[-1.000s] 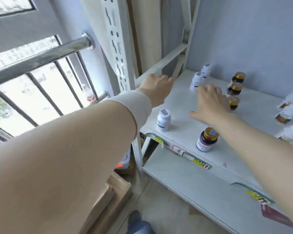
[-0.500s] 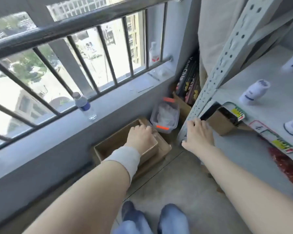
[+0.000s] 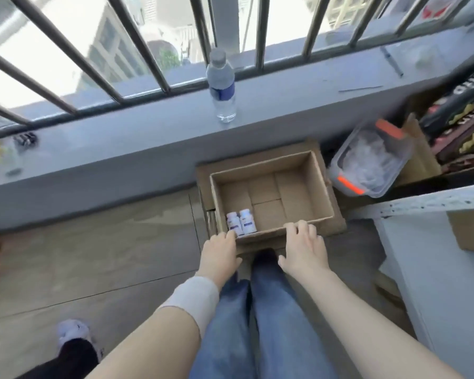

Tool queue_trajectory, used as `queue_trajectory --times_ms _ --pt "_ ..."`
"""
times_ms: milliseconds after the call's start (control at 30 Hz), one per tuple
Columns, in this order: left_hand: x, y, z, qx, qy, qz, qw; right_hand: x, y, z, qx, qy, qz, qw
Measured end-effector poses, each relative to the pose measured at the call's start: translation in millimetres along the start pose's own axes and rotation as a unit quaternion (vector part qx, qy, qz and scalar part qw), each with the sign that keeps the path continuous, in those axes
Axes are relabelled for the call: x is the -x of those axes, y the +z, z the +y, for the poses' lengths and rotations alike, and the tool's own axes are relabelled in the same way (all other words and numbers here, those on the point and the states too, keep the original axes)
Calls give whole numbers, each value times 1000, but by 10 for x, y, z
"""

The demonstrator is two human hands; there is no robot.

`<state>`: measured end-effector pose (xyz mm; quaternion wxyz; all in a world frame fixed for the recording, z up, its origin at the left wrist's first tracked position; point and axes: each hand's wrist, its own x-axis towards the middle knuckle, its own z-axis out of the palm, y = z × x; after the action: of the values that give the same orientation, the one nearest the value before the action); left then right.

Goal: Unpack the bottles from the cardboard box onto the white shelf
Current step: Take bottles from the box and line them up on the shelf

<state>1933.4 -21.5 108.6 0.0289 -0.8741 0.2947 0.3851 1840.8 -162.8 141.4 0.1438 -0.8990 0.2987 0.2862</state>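
Down on the floor, close under the grey window ledge, the cardboard box sat open with its flaps folded out. From the head view, looking straight down, it was nearly bare inside. Two small white bottles stood upright, side by side, in the near left corner (their labels were too blurry to read).

The person stood over the box with both arms reaching down. The left hand was at the near wall of the box, just beside the two bottles. Its fingers were loose and held nothing. I could not tell if the tips touched a bottle. The right hand was at the near rim too, further right. Its fingers were spread out and lay on the cardboard edge, and it held nothing either. A pale band wrapped the left wrist, and blue jeans showed between the arms.

On the ledge, a clear water bottle with a blue label stood upright in front of the metal bars. Right of the box, a clear plastic tub with orange clips lay tilted. The white shelf was at the right edge, well apart from the bottles, with a brown carton on it.
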Motion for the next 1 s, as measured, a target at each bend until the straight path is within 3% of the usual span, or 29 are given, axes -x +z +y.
queue_trajectory --times_ms 267,500,567,700,833,900,1000 --pt "-568 44 20 139 -76 12 987 -731 268 -107 -10 -53 -72 996" --pt "-1842 704 -93 270 -192 -81 940 -1892 1176 -117 -167 39 -194 966" --pt "-2148 907 -128 283 -236 -116 922 -2159 1460 -109 -163 42 -230 959" --pt "-2540 1127 -152 246 -271 -151 918 -2505 1903 -196 -186 75 -267 943" --pt "-2686 1131 -168 147 -205 -182 950 -2660 2152 -218 -260 131 -265 919" --pt "-2693 1194 -191 163 -221 -161 948 -2710 2143 -138 -284 142 -278 907" --pt "-2724 1265 -190 248 -270 -155 918 -2772 2092 56 -296 134 -305 895"
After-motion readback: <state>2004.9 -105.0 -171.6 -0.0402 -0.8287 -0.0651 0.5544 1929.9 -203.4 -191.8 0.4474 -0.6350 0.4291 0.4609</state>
